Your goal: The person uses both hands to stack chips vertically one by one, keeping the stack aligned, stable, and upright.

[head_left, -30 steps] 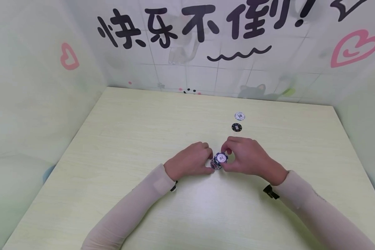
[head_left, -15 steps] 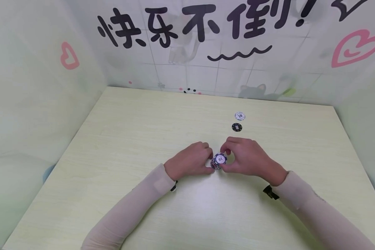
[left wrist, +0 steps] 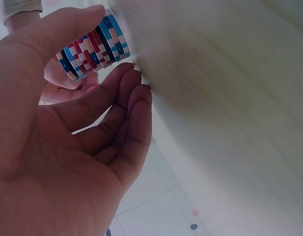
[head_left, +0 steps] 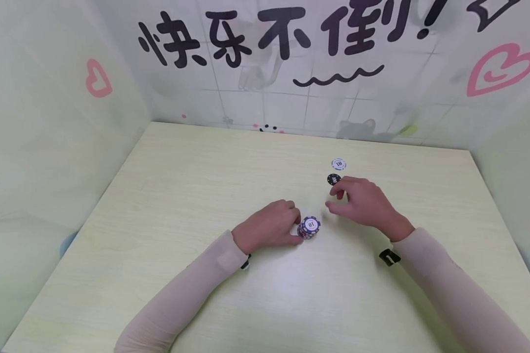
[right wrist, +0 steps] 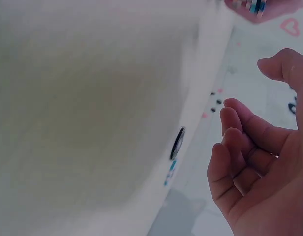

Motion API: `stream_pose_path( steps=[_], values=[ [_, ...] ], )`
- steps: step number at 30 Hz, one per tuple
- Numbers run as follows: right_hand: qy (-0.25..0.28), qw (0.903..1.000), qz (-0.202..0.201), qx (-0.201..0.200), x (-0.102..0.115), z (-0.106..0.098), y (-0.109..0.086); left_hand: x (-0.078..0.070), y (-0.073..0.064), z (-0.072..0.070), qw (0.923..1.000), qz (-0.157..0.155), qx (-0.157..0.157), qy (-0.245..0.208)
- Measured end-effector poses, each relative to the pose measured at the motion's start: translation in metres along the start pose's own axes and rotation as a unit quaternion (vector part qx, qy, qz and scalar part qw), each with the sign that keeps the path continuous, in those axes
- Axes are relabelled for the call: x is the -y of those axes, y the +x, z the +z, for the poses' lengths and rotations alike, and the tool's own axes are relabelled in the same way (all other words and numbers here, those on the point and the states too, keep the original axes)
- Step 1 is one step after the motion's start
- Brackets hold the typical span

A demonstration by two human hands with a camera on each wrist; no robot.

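A stack of poker chips (head_left: 309, 227) stands on the table, a white and blue chip marked 10 on top. My left hand (head_left: 270, 225) holds the stack's left side low down between thumb and curled fingers. Blue, red, white and dark edges of the chips (left wrist: 95, 46) show beside the thumb in the left wrist view. My right hand (head_left: 365, 202) is held over the table, thumb and fingers apart and nothing between them. Just beyond its fingertips lies a black poker chip (head_left: 333, 179) marked 100, partly covered by the index finger. Behind it lies a white chip (head_left: 338, 163) marked 10.
The pale wooden table (head_left: 194, 166) extends to both sides of the hands. A printed curtain (head_left: 265, 108) with black lettering and pink hearts hangs behind and along the sides of the table.
My right hand has let go of the white and blue chip, which now sits on the stack. It has moved back and right toward the black chip. My left hand has stayed in place.
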State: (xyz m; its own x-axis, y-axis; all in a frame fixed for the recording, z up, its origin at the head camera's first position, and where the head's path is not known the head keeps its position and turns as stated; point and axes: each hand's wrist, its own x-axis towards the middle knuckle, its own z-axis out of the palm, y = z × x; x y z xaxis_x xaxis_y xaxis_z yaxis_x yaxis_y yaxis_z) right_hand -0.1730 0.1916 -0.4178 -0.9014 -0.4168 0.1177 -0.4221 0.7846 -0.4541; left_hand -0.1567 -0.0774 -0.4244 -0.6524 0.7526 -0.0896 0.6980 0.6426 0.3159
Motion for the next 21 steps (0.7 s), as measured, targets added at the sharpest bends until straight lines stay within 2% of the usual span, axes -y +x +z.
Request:
stream_pose_path(
  steps=[10, 21],
  values=[
    [-0.024, 0.9967, 0.077, 0.003, -0.036, -0.005, 0.018, 0.0, -0.002, 0.001, 1.0, 0.005, -0.006, -0.002],
    [-0.042, 0.9935, 0.098, 0.039, -0.047, -0.01, 0.036, 0.0, -0.002, 0.0, 1.0, 0.006, -0.004, -0.001]
  ],
)
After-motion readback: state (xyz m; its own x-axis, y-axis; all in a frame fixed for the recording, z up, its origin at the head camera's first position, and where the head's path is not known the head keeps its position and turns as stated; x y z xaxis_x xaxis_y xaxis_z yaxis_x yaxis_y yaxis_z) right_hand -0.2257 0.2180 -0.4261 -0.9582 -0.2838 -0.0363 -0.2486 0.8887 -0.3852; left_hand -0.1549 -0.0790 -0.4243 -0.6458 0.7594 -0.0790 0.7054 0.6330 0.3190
